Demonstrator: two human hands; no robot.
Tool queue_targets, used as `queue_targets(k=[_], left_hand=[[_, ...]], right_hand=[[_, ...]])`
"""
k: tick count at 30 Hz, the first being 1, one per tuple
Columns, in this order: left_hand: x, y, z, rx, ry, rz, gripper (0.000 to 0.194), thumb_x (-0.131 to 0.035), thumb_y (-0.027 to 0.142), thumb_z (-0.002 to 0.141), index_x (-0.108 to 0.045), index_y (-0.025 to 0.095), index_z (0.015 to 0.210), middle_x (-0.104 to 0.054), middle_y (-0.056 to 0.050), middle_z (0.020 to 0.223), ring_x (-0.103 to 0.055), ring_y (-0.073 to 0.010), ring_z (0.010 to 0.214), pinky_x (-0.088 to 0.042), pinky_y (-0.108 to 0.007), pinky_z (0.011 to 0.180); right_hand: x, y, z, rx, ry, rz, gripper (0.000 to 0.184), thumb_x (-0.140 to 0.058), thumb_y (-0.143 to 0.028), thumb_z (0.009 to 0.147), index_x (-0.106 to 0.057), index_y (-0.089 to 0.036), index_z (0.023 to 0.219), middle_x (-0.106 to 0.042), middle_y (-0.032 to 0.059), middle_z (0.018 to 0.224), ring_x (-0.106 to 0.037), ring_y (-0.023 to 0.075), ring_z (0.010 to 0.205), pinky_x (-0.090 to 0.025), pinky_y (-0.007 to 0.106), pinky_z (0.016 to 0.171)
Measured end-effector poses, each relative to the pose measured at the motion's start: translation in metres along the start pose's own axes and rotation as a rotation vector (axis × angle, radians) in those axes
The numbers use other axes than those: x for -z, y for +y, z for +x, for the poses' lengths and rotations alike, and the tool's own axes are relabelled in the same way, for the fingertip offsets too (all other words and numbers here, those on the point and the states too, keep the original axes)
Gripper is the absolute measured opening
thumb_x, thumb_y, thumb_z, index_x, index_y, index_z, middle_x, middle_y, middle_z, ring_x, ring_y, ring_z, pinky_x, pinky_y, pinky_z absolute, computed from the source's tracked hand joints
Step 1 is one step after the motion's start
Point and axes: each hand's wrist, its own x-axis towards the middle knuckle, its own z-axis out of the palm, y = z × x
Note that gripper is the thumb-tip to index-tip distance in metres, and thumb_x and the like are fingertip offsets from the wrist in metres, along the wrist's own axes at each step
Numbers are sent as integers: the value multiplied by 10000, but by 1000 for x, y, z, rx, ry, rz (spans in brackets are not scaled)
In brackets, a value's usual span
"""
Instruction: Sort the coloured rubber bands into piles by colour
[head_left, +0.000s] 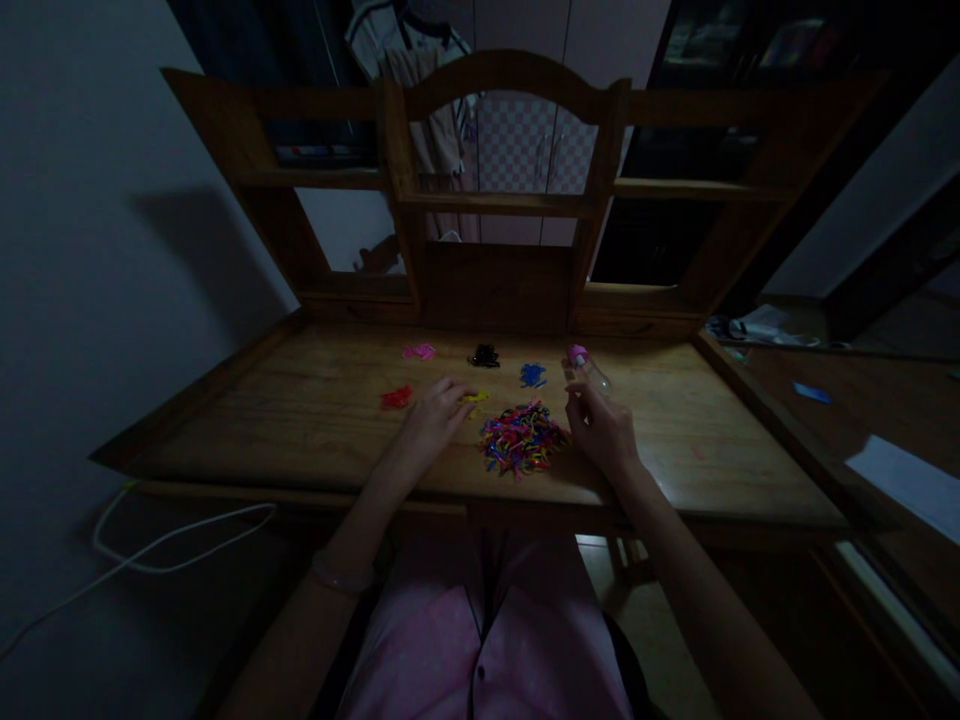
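Observation:
My left hand point(436, 408) is over the table, its thumb and fingertips closed on small yellow rubber bands point(475, 397). To their right lies a tangled heap of mixed-colour rubber bands point(521, 440). My right hand point(604, 425) is at the right side of that heap, thumb and forefinger drawn together; whatever is between them is too small to make out. Sorted little piles surround the left hand: red bands point(396, 398), pink bands point(418, 352), black bands point(484, 356) and blue bands point(533, 375). Just beyond the right hand lies a clear bottle with a pink top point(589, 368).
The wooden desk point(300, 420) has a raised shelf frame point(495, 205) along its back. A white cable point(187, 525) hangs at the lower left. Off to the right, another wooden surface holds white paper point(911, 480) and a blue card point(812, 393).

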Motion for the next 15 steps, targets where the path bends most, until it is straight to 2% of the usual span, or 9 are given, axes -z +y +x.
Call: queue_targets(k=[3, 7, 12, 15], left_hand=[[-7, 19, -1, -67, -63, -74, 208, -484, 274, 937, -651, 200, 1038, -599, -60, 1034, -578, -205, 1009, -451, -320, 900], [-25, 39, 3, -109, -111, -48, 208, -480, 252, 941, -648, 186, 1043, -590, -66, 1001, -569, -204, 977, -456, -314, 861], [-48, 44, 13, -138, -123, 62, 157, -556, 276, 907, -643, 174, 989, -569, -66, 966, -543, -216, 948, -446, -330, 842], [-54, 42, 17, -137, -127, 65, 121, -586, 270, 888, -642, 167, 916, -567, -64, 936, -541, -216, 929, -444, -331, 826]], right_hand=[[0, -1, 0, -1, 13, 10, 194, -449, -228, 915, -619, -201, 1003, -698, 82, 830, -634, 198, 651, -473, 320, 588], [0, -1, 0, -1, 22, 11, 194, -451, -227, 912, -621, -194, 999, -702, 81, 816, -639, 194, 640, -474, 312, 577], [1, -2, 1, 6, 12, 21, 193, -445, -211, 914, -617, -186, 999, -696, 122, 1059, -666, 207, 757, -504, 315, 636], [1, -2, 2, 3, 5, 35, 193, -448, -198, 911, -608, -186, 1019, -646, 136, 1200, -658, 187, 743, -510, 314, 658]])
